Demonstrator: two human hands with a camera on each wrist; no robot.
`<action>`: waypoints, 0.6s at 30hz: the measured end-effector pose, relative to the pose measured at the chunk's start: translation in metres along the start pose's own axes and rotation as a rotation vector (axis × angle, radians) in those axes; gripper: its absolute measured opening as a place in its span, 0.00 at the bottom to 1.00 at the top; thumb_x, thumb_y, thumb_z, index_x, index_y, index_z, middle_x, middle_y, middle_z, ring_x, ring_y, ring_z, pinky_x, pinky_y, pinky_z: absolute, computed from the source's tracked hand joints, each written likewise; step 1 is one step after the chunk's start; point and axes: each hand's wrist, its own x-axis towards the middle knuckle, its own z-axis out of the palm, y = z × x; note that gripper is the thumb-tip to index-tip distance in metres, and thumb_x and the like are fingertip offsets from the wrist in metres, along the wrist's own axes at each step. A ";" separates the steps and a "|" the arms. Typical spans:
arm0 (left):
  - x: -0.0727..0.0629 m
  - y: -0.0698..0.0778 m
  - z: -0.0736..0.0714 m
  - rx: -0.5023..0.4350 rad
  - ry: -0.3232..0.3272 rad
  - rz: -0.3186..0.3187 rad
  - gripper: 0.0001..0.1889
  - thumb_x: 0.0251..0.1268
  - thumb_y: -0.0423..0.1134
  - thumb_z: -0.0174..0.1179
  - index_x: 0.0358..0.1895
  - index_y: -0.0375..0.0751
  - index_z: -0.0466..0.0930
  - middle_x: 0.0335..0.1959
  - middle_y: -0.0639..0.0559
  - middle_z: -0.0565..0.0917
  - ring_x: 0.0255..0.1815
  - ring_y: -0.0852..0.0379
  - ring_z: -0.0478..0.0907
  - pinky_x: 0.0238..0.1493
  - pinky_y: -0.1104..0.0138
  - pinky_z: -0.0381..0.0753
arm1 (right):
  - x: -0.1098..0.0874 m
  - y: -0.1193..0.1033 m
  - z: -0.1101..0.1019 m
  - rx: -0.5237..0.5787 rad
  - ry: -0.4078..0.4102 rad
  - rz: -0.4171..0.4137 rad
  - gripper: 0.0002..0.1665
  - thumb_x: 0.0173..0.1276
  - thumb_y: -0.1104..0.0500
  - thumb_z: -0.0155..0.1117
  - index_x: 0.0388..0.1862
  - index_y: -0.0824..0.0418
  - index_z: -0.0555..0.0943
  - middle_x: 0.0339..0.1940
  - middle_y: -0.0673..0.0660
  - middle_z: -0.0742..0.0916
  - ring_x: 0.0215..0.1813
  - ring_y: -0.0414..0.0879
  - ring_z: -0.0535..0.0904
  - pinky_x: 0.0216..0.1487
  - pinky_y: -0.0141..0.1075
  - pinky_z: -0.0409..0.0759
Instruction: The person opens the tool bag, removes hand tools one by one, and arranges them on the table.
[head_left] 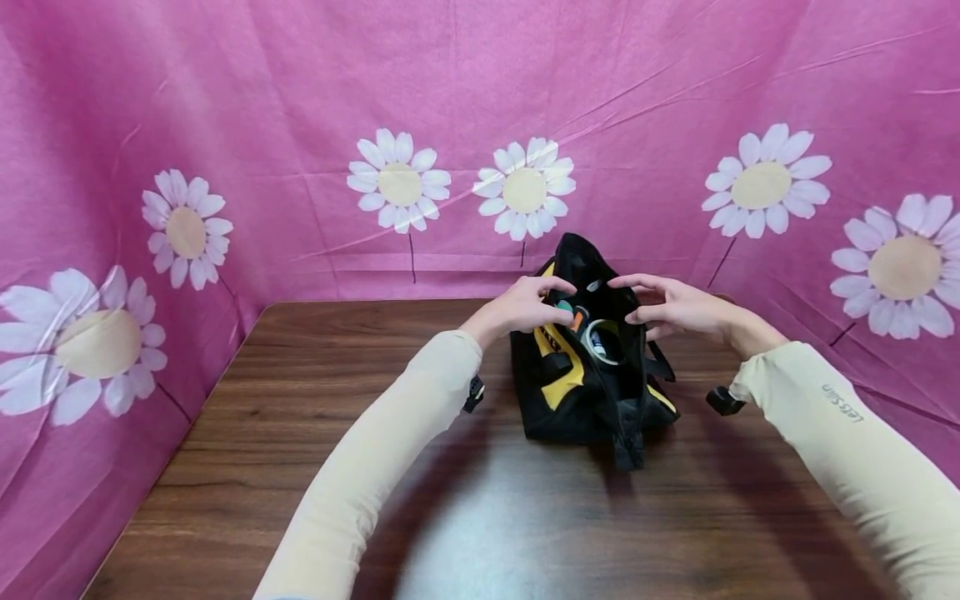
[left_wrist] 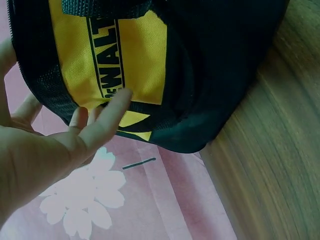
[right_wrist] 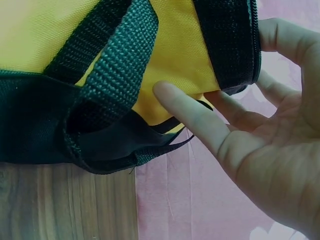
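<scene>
A black and yellow tool bag (head_left: 536, 400) with DEWALT lettering stands on the table, its zippered top spread wide. At the left side of its mouth is my left hand (head_left: 521, 307), fingers on both sides of the rim and some against the yellow outer panel. My right hand (head_left: 678, 308) holds the opposite rim, with one fingertip hidden behind the zipper edge in the right wrist view. Inside the bag show a pale ring like a tape roll (head_left: 587, 343), an orange piece (head_left: 579, 319) and a teal piece (head_left: 564, 307). Lower contents are hidden.
The bag stands on a brown wood-grain table (head_left: 315, 400), towards its back right. A loose webbing strap (head_left: 628, 442) hangs from the bag's near end. Behind the table hangs a pink cloth (head_left: 300, 100) with white daisies.
</scene>
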 end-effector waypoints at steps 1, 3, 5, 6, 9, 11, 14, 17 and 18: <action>-0.001 0.000 -0.001 -0.035 -0.003 -0.022 0.25 0.66 0.41 0.68 0.66 0.50 0.78 0.69 0.40 0.71 0.51 0.53 0.73 0.44 0.63 0.83 | 0.001 0.001 0.000 -0.002 0.003 0.000 0.34 0.79 0.60 0.56 0.80 0.58 0.58 0.79 0.69 0.57 0.64 0.57 0.76 0.51 0.44 0.86; -0.005 -0.001 -0.002 -0.089 -0.010 -0.061 0.26 0.65 0.41 0.69 0.67 0.52 0.77 0.70 0.37 0.69 0.53 0.51 0.75 0.46 0.57 0.86 | 0.002 0.001 0.000 -0.002 0.014 0.001 0.36 0.78 0.59 0.59 0.80 0.58 0.58 0.79 0.68 0.57 0.65 0.56 0.74 0.50 0.44 0.86; -0.008 0.000 -0.004 -0.121 -0.022 -0.105 0.27 0.64 0.42 0.70 0.67 0.54 0.76 0.68 0.39 0.71 0.55 0.47 0.77 0.46 0.49 0.87 | 0.002 0.002 0.000 -0.005 0.032 0.009 0.37 0.77 0.57 0.62 0.79 0.57 0.59 0.79 0.67 0.58 0.65 0.54 0.73 0.50 0.44 0.86; -0.010 0.000 -0.005 -0.118 -0.028 -0.118 0.28 0.64 0.43 0.70 0.67 0.55 0.75 0.64 0.40 0.74 0.55 0.45 0.78 0.45 0.49 0.87 | 0.002 0.002 0.000 -0.007 0.041 0.010 0.38 0.76 0.56 0.63 0.79 0.57 0.59 0.78 0.67 0.59 0.65 0.52 0.72 0.50 0.45 0.86; -0.014 0.000 -0.008 -0.092 -0.052 -0.138 0.30 0.62 0.43 0.70 0.68 0.54 0.72 0.50 0.43 0.79 0.50 0.39 0.80 0.41 0.51 0.89 | 0.000 0.002 -0.002 -0.002 0.066 0.018 0.38 0.75 0.57 0.65 0.79 0.57 0.60 0.77 0.67 0.60 0.61 0.47 0.74 0.47 0.44 0.87; -0.016 0.001 -0.011 -0.078 -0.066 -0.142 0.31 0.62 0.42 0.69 0.69 0.52 0.70 0.44 0.43 0.79 0.46 0.37 0.81 0.39 0.54 0.89 | -0.001 0.002 -0.004 -0.006 0.074 0.016 0.38 0.75 0.58 0.64 0.79 0.58 0.60 0.77 0.68 0.60 0.59 0.45 0.75 0.46 0.44 0.87; -0.018 0.001 -0.015 -0.056 -0.081 -0.138 0.33 0.64 0.41 0.68 0.72 0.49 0.67 0.39 0.43 0.78 0.44 0.38 0.82 0.38 0.57 0.89 | -0.002 0.002 -0.008 -0.010 0.075 0.010 0.37 0.77 0.61 0.61 0.79 0.59 0.59 0.76 0.69 0.62 0.56 0.43 0.78 0.45 0.44 0.88; -0.020 0.000 -0.020 -0.043 -0.091 -0.131 0.34 0.65 0.40 0.67 0.73 0.46 0.65 0.39 0.42 0.78 0.45 0.37 0.83 0.39 0.57 0.89 | -0.004 0.002 -0.012 -0.039 0.079 0.015 0.35 0.78 0.63 0.58 0.79 0.60 0.59 0.76 0.69 0.62 0.55 0.42 0.78 0.43 0.43 0.88; -0.020 -0.001 -0.021 -0.039 -0.092 -0.131 0.35 0.65 0.39 0.67 0.74 0.46 0.65 0.39 0.41 0.78 0.45 0.37 0.83 0.39 0.57 0.89 | -0.005 0.002 -0.013 -0.054 0.080 0.018 0.35 0.78 0.63 0.57 0.80 0.59 0.59 0.76 0.69 0.62 0.55 0.43 0.78 0.43 0.43 0.88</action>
